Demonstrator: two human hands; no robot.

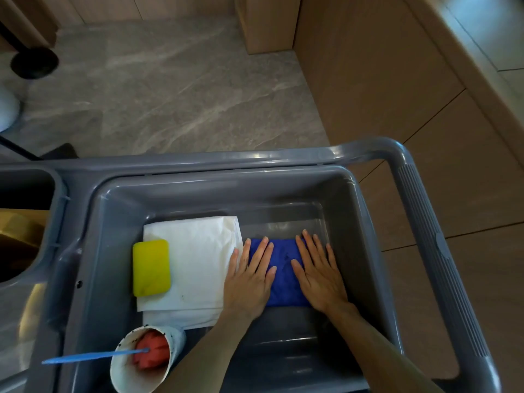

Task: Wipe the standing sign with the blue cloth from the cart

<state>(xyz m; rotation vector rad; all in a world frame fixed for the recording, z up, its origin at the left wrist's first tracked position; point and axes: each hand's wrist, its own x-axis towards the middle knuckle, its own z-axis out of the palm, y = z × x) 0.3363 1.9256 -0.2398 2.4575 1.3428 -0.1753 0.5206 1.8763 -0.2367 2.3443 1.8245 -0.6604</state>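
Both hands are laid flat, fingers straight and spread, on the blue cloth (284, 270) in the tub (215, 181) of the cart (425, 205). The left hand (251, 279) covers the cloth's left edge and touches the white sheet (195, 259) beside it; the right hand (317, 275) covers the right edge. Nothing is gripped yet.

Step in hand, judged: pick-up of the cloth. An edge should be pinched and the folded cloth lifted whole, so that it does not unfold or drag the white sheet along. The sign is not identified in view; only a dark round base (34, 63) is seen on the floor, far left, and its nature cannot be told.

Tub contents: blue cloth right of centre; folded white sheets to its left; a yellow sponge (151, 267) resting on the sheets. A white cup (130, 373), at the near left, holds a red brush head (151, 351) with a blue handle (85, 357) protruding leftward.
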